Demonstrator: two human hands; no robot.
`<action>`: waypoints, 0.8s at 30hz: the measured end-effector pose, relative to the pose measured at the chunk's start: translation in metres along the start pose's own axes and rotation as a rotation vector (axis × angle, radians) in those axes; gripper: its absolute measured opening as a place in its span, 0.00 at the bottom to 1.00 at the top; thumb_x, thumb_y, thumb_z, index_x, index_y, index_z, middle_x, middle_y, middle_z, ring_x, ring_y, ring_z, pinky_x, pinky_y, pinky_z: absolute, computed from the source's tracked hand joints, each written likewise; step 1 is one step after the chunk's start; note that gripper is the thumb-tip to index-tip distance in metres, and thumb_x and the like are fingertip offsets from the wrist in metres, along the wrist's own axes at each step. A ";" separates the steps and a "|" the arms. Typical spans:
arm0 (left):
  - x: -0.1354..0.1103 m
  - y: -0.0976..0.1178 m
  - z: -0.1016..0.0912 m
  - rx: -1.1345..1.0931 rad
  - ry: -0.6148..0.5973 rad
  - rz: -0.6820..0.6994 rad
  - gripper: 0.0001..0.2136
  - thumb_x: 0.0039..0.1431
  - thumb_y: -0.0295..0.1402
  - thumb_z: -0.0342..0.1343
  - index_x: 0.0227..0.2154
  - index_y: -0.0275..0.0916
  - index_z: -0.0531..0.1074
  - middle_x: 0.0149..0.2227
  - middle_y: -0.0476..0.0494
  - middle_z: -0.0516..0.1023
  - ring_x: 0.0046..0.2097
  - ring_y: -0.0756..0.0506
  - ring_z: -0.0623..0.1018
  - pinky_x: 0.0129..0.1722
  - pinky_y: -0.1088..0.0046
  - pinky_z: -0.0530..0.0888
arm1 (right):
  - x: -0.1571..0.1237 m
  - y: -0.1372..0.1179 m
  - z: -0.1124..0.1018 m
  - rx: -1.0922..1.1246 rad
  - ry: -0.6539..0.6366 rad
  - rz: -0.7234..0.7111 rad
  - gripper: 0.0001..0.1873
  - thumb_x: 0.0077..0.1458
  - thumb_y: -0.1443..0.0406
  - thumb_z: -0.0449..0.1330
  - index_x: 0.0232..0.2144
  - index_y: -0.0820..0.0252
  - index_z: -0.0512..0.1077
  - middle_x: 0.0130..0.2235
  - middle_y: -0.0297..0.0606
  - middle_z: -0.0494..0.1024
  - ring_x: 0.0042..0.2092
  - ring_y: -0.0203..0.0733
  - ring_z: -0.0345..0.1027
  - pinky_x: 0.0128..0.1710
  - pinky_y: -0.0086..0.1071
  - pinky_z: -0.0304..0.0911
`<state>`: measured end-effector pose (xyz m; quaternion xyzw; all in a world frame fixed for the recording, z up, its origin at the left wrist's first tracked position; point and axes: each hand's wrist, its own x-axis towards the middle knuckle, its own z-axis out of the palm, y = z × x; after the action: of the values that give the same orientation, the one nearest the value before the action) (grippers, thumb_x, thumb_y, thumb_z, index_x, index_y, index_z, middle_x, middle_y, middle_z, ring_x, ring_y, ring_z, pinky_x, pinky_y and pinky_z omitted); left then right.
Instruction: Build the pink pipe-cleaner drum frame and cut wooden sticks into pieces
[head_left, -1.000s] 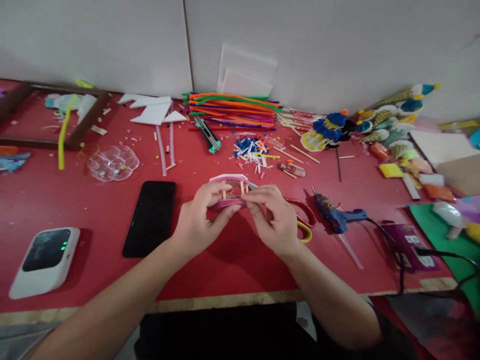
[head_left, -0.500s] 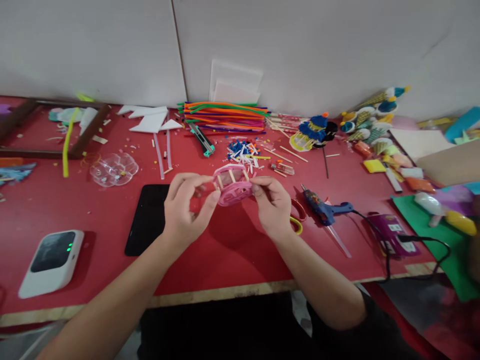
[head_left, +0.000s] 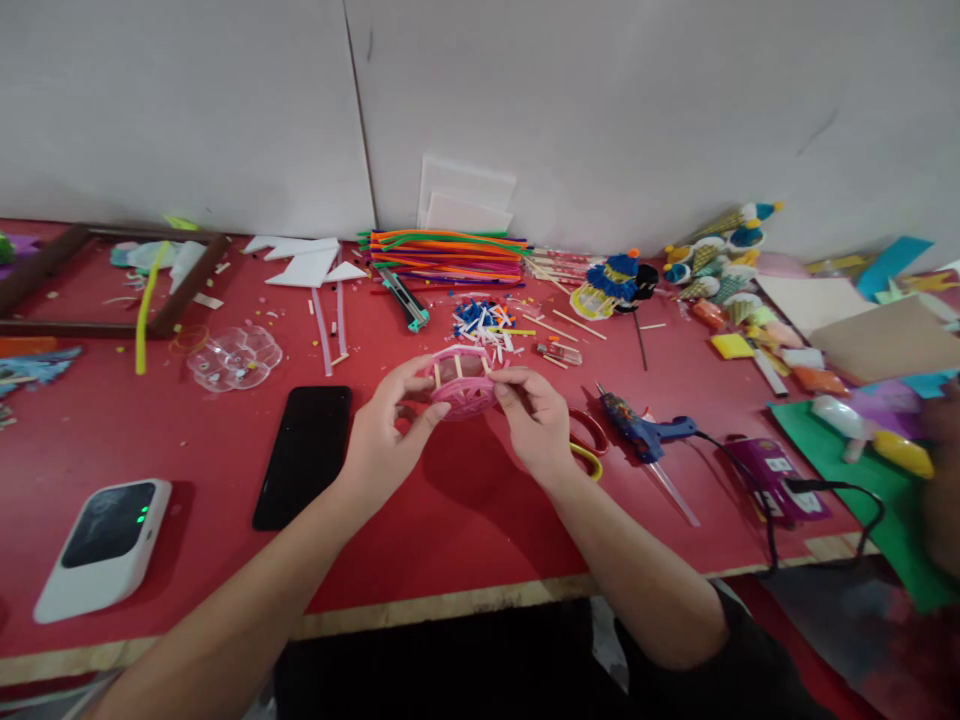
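Above the red tabletop (head_left: 480, 525), holds a pink openwork piece (head_left: 466, 398) up between both hands, in front of the body. Has two pink rounds in it, set apart and joined by short pale sticks (head_left: 459, 366), with the nearer one slanted and pierced with openings. With the left hand (head_left: 394, 420), grips the left side of the piece, setting the thumb against the nearer round and curving the forefinger in above; cannot tell exactly how the remaining fingers sit, being partly hidden. With the right hand (head_left: 534, 415), pinches the right edge narrowly between thumb and forefinger, with the other fingers curled.

Just beside the right hand, has scissors (head_left: 602, 432) lying with a red and a yellow handle loop in sight, then, farther right, a blue glue gun (head_left: 637, 430) near a purple box (head_left: 772, 480). Just beside the left hand, has a black phone (head_left: 304, 455) lying flat, and, well apart at the far left, a white device (head_left: 105, 545) with green lights. Beyond the piece, has a heap of blue and white scraps (head_left: 484, 318), a cutter (head_left: 403, 302) to the left of that, and, along the wall, a bundle of colourful pipe cleaners (head_left: 450, 258) in orange, green and purple.
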<state>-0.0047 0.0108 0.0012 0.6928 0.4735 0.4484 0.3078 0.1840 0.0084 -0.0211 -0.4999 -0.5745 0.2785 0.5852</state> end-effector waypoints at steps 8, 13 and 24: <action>-0.001 0.003 -0.001 0.029 -0.061 0.032 0.12 0.59 0.36 0.59 0.44 0.41 0.79 0.34 0.45 0.83 0.31 0.49 0.80 0.30 0.75 0.76 | -0.004 -0.008 -0.005 -0.153 -0.063 -0.184 0.09 0.60 0.67 0.55 0.38 0.54 0.75 0.37 0.37 0.76 0.41 0.40 0.71 0.43 0.37 0.68; -0.004 0.005 0.003 0.049 -0.051 -0.005 0.08 0.57 0.38 0.60 0.35 0.41 0.79 0.32 0.46 0.83 0.33 0.47 0.82 0.29 0.76 0.76 | -0.005 -0.017 -0.004 -0.236 -0.113 -0.286 0.07 0.58 0.66 0.58 0.38 0.54 0.75 0.39 0.38 0.75 0.43 0.41 0.71 0.45 0.39 0.68; -0.003 0.012 0.000 0.258 -0.223 0.208 0.10 0.61 0.31 0.53 0.39 0.40 0.79 0.29 0.46 0.80 0.29 0.49 0.77 0.28 0.76 0.71 | -0.007 -0.026 -0.004 -0.320 -0.037 -0.461 0.02 0.56 0.67 0.63 0.33 0.54 0.75 0.32 0.36 0.77 0.38 0.42 0.71 0.41 0.41 0.68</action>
<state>-0.0003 0.0031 0.0106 0.8171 0.4158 0.3338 0.2191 0.1800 -0.0081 0.0000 -0.4370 -0.7204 0.0529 0.5360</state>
